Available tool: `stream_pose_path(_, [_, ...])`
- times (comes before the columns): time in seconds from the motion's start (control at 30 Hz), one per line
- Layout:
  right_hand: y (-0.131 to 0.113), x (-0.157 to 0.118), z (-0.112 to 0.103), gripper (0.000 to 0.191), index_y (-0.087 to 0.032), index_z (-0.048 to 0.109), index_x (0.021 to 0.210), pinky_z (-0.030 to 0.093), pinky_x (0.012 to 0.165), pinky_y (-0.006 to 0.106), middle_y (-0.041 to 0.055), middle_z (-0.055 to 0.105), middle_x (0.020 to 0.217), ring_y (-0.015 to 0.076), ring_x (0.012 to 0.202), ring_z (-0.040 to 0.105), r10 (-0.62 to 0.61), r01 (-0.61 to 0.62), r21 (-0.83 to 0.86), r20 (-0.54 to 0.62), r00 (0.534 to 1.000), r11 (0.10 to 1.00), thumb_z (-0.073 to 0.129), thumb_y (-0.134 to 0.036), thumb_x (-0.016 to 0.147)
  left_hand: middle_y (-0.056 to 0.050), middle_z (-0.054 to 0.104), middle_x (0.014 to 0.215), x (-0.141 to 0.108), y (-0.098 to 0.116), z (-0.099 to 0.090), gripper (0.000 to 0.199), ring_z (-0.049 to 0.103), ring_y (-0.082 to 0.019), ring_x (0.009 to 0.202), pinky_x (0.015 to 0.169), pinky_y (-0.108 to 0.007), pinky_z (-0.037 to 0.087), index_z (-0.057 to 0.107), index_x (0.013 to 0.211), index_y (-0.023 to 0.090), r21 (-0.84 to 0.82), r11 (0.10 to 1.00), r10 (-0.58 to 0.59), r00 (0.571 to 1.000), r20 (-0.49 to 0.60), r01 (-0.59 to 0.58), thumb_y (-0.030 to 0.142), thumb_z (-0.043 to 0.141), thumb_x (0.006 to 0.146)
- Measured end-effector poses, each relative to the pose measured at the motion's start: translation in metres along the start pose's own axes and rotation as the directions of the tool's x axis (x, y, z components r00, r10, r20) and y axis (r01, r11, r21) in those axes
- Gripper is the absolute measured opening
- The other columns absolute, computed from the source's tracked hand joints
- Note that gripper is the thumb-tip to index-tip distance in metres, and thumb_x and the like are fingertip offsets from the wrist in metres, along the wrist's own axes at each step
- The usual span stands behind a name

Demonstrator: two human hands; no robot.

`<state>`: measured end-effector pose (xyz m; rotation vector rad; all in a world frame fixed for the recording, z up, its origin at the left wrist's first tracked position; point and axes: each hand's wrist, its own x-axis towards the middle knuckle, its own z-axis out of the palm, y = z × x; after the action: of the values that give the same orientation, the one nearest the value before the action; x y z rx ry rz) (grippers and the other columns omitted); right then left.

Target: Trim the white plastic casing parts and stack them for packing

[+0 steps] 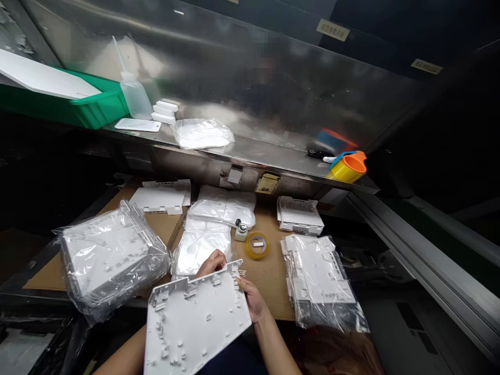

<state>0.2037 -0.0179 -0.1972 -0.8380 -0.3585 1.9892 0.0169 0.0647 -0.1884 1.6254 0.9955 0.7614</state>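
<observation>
A white moulded plastic panel [207, 317] is tilted in front of me, its face covered in small clips and posts. My left hand [212, 263] reaches from behind it, fingers curled at the far edge; the panel hides part of this hand. At the right edge, my right hand [253, 299] grips the panel near its corner, with the thumb on the face side. Just beyond both hands lie a stack of clear plastic bags [207, 239] and a roll of yellowish tape [257, 246]. A small white container with a metal top [241, 231] stands beside the tape.
Bagged white panels lie at left [113, 250] and right [318, 271] on cardboard [269, 291]. More panels stand behind, at left [160, 198] and right [300, 214]. The metal shelf [269, 153] carries a green bin [99, 107], a squeeze bottle [135, 96] and a yellow-orange cup-shaped item [347, 167].
</observation>
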Motion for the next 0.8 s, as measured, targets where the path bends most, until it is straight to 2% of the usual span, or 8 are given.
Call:
stream_pose_path(0.23, [-0.012,-0.015,-0.021,0.043,-0.013,0.075,0.104,0.058,0.091,0.046,0.011,0.08,0.097,0.0316,0.099,0.075,-0.069,0.072,0.014,-0.132,0.989,0.997,0.085,-0.041,0.073,-0.009,0.064,0.124,-0.004,-0.003,-0.024,0.028,0.062,-0.024,0.105,0.089,-0.043,0.054,0.066,0.088,0.016,0.085,0.996,0.037,0.998,-0.046,-0.033,0.044,0.07,0.09])
stream_pose_path(0.4, [-0.027,-0.057,-0.026,0.063,-0.016,0.068,0.127,0.058,0.094,0.049,0.0124,0.078,0.112,0.0328,0.108,0.073,-0.225,0.234,-0.003,-0.283,0.932,0.972,0.079,-0.054,0.078,-0.009,0.071,0.105,0.003,0.017,-0.034,0.026,0.056,-0.026,0.096,0.092,-0.046,0.05,0.077,0.103,0.021,0.294,0.956,0.047,0.991,-0.123,-0.009,0.03,0.055,0.093])
stream_pose_path(0.47, [-0.028,-0.078,-0.024,0.067,-0.022,0.058,0.141,0.059,0.094,0.048,0.0114,0.076,0.12,0.0306,0.11,0.073,-0.392,0.39,-0.101,-0.449,0.803,0.915,0.071,-0.058,0.086,-0.008,0.075,0.107,0.01,0.025,-0.026,0.029,0.055,-0.027,0.098,0.092,-0.045,0.05,0.079,0.102,0.024,0.351,0.935,0.082,0.991,-0.105,-0.04,0.022,0.052,0.092])
stream_pose_path(0.53, [-0.022,-0.098,-0.023,0.067,-0.024,0.049,0.149,0.06,0.094,0.046,0.0116,0.073,0.128,0.0295,0.114,0.072,-0.601,0.501,-0.345,-0.571,0.559,0.794,0.064,-0.057,0.093,-0.008,0.076,0.116,0.016,0.032,-0.016,0.035,0.058,-0.027,0.1,0.094,-0.044,0.05,0.079,0.108,0.024,0.383,0.921,0.114,0.991,-0.074,-0.078,0.013,0.051,0.089])
stream_pose_path(0.6, [-0.008,-0.111,-0.023,0.066,-0.022,0.048,0.15,0.058,0.097,0.044,0.0137,0.067,0.137,0.0313,0.124,0.066,-0.787,0.46,-0.64,-0.53,0.315,0.615,0.062,-0.055,0.095,-0.008,0.072,0.13,0.022,0.036,-0.005,0.048,0.063,-0.023,0.092,0.091,-0.04,0.054,0.073,0.123,0.024,0.392,0.915,0.125,0.991,-0.056,-0.093,0.006,0.049,0.085])
stream_pose_path(0.63, [0.001,-0.116,-0.023,0.066,-0.019,0.05,0.149,0.057,0.099,0.043,0.0153,0.065,0.141,0.0329,0.129,0.063,-0.854,0.4,-0.754,-0.463,0.237,0.52,0.063,-0.056,0.095,-0.008,0.068,0.136,0.024,0.037,0.001,0.055,0.064,-0.019,0.082,0.084,-0.037,0.056,0.069,0.13,0.024,0.388,0.917,0.123,0.992,-0.043,-0.097,0.005,0.049,0.082])
stream_pose_path(0.7, [0.02,-0.119,-0.024,0.067,-0.015,0.054,0.143,0.056,0.1,0.042,0.0187,0.063,0.143,0.0357,0.131,0.061,-0.925,0.278,-0.884,-0.337,0.175,0.375,0.061,-0.06,0.095,-0.008,0.062,0.146,0.031,0.038,0.011,0.066,0.061,-0.012,0.062,0.067,-0.03,0.058,0.061,0.14,0.024,0.37,0.923,0.117,0.993,-0.018,-0.102,0.004,0.052,0.077])
stream_pose_path(0.8, [0.042,-0.12,-0.023,0.061,-0.017,0.062,0.136,0.061,0.086,0.037,0.0172,0.072,0.13,0.0343,0.112,0.073,-0.935,0.146,-0.939,-0.273,0.228,0.31,0.053,-0.063,0.097,-0.01,0.062,0.146,0.041,0.038,0.023,0.067,0.065,-0.011,0.063,0.06,-0.025,0.058,0.059,0.141,0.021,0.362,0.926,0.132,0.99,-0.042,-0.109,0.007,0.054,0.076])
